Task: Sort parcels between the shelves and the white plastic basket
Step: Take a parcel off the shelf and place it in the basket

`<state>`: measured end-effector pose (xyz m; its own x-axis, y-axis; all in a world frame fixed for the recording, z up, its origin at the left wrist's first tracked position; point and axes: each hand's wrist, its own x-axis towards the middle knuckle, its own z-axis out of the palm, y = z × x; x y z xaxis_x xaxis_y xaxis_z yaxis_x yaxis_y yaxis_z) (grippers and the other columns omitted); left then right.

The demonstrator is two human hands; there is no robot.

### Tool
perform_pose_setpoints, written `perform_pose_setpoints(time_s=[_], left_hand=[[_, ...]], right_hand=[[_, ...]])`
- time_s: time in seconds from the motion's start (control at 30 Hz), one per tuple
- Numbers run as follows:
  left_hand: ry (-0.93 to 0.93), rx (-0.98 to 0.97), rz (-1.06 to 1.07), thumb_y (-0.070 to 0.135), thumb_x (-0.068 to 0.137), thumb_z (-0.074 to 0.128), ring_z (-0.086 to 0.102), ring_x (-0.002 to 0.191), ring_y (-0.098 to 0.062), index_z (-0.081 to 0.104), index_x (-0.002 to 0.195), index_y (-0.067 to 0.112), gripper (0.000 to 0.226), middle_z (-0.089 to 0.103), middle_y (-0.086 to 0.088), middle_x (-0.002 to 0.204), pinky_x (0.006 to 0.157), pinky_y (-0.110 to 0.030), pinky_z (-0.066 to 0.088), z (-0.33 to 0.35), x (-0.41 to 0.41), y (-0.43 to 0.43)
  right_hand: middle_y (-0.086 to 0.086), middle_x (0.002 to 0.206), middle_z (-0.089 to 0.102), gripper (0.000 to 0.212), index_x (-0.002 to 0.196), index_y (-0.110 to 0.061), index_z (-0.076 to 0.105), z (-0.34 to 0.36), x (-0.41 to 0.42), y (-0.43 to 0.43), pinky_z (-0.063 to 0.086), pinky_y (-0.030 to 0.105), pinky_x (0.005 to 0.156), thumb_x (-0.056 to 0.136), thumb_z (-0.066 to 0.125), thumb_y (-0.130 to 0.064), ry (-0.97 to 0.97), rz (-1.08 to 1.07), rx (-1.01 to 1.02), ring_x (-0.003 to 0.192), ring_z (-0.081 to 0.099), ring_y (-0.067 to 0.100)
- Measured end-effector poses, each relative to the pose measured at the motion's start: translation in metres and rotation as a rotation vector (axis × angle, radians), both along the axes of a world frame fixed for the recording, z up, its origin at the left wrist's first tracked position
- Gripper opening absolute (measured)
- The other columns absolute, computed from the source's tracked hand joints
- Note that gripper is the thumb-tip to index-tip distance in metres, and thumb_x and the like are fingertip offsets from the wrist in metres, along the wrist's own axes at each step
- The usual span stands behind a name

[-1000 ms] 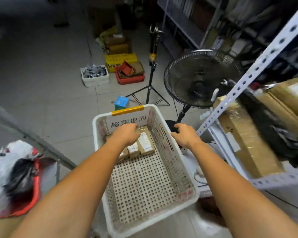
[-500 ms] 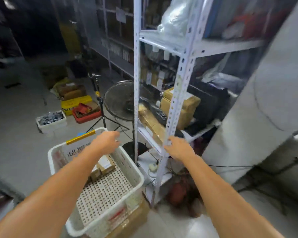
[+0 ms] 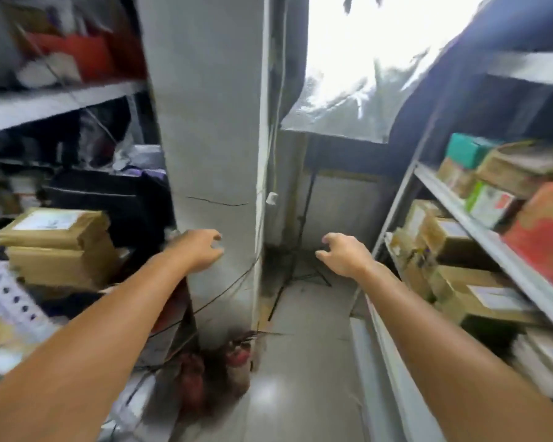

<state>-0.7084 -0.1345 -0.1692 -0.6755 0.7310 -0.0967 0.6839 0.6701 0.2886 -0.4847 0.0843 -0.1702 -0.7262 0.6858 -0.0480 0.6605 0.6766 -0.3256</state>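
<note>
My left hand (image 3: 201, 248) hangs in the air in front of a grey pillar, fingers loosely curled and holding nothing. My right hand (image 3: 344, 255) is stretched out over the narrow aisle, also empty with loosely curled fingers. Brown cardboard parcels (image 3: 58, 244) are stacked on the left shelf. Further parcels (image 3: 450, 240) in brown, green and red fill the right shelf (image 3: 486, 237), just right of my right forearm. The white plastic basket is out of view.
A grey concrete pillar (image 3: 211, 154) stands straight ahead, with red fire extinguishers (image 3: 237, 365) and cables at its foot. A tripod stand (image 3: 297, 250) occupies the far end of the aisle. Bright plastic sheeting (image 3: 358, 74) hangs above.
The view has swung right, away from the basket and fan, to the aisle between two shelves. My left hand left the basket; both hands now hover empty.
</note>
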Motion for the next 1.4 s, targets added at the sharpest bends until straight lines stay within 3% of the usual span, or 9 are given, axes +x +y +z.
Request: perform_pose_setpoints(time_s=[0.17,0.4,0.6,0.67,0.73,0.93,1.07,1.23,1.4], left_hand=[[0.034,0.056,-0.339,0.043,0.091,0.055,0.058,0.114,-0.024,0.056,0.130,0.029,0.041,0.065,0.000,0.124,0.095,-0.036,0.048,0.011,0.024,0.119],[0.055,0.127,-0.771,0.045,0.087,0.058,0.062,0.105,-0.025,0.061,0.116,0.035,0.031,0.066,0.000,0.118,0.091,-0.036,0.052,0.025,0.108,0.204],[0.079,0.185,-1.082,0.039,0.093,0.057,0.062,0.107,-0.027,0.060,0.126,0.029,0.034,0.064,-0.008,0.123,0.088,-0.033,0.048,0.036,0.211,0.220],[0.034,0.176,-1.137,0.039,0.093,0.058,0.065,0.096,-0.024,0.059,0.127,0.028,0.036,0.066,-0.007,0.115,0.079,-0.030,0.051,0.040,0.249,0.216],[-0.022,0.174,-1.190,0.038,0.092,0.060,0.066,0.085,-0.021,0.060,0.125,0.028,0.034,0.067,-0.005,0.107,0.072,-0.030,0.054,0.045,0.285,0.210],[0.002,0.223,-1.341,0.033,0.093,0.059,0.061,0.108,-0.028,0.057,0.132,0.023,0.041,0.063,-0.010,0.126,0.084,-0.031,0.048,0.049,0.387,0.194],[-0.109,0.222,-1.331,0.034,0.092,0.061,0.062,0.107,-0.026,0.053,0.136,0.023,0.045,0.065,-0.008,0.124,0.089,-0.035,0.050,0.047,0.448,0.192],[-0.219,0.216,-1.316,0.033,0.094,0.060,0.060,0.111,-0.027,0.041,0.144,0.018,0.056,0.060,-0.011,0.131,0.093,-0.038,0.051,0.040,0.513,0.207],[-0.355,0.281,-1.281,0.029,0.091,0.061,0.061,0.103,-0.030,0.049,0.128,0.015,0.041,0.063,-0.013,0.118,0.089,-0.044,0.052,0.038,0.548,0.239]], right_hand=[[0.008,0.121,0.063,0.039,0.123,-0.020,0.058,0.023,0.088,0.034,0.046,0.032,0.078,0.091,0.055,-0.041,0.033,-0.351,-0.001,0.105,0.060,0.027],[0.013,0.133,0.058,0.046,0.133,-0.016,0.055,0.047,0.205,-0.021,0.045,0.039,0.100,0.092,0.056,-0.038,0.056,-0.821,0.033,0.120,0.055,0.033],[0.012,0.129,0.060,0.043,0.129,-0.020,0.056,0.070,0.293,-0.093,0.049,0.037,0.087,0.091,0.058,-0.041,0.015,-1.120,0.090,0.111,0.059,0.032],[0.011,0.122,0.063,0.038,0.124,-0.019,0.058,0.076,0.320,-0.116,0.052,0.039,0.086,0.091,0.058,-0.038,0.035,-1.194,0.119,0.105,0.060,0.031],[0.010,0.122,0.063,0.036,0.123,-0.019,0.059,0.080,0.346,-0.137,0.052,0.039,0.087,0.091,0.059,-0.035,0.047,-1.248,0.137,0.104,0.061,0.030],[0.007,0.128,0.062,0.042,0.128,-0.018,0.059,0.083,0.426,-0.171,0.050,0.035,0.091,0.092,0.060,-0.039,0.118,-1.364,0.178,0.112,0.060,0.029],[0.005,0.120,0.066,0.037,0.123,-0.019,0.060,0.080,0.475,-0.167,0.052,0.036,0.087,0.093,0.057,-0.041,0.190,-1.392,0.267,0.106,0.062,0.027],[0.009,0.135,0.058,0.050,0.138,-0.019,0.051,0.076,0.520,-0.135,0.046,0.036,0.094,0.095,0.054,-0.044,0.243,-1.356,0.296,0.120,0.056,0.030],[0.010,0.145,0.046,0.054,0.142,-0.024,0.046,0.064,0.543,-0.097,0.042,0.036,0.097,0.096,0.046,-0.053,0.263,-1.320,0.251,0.128,0.049,0.031]])
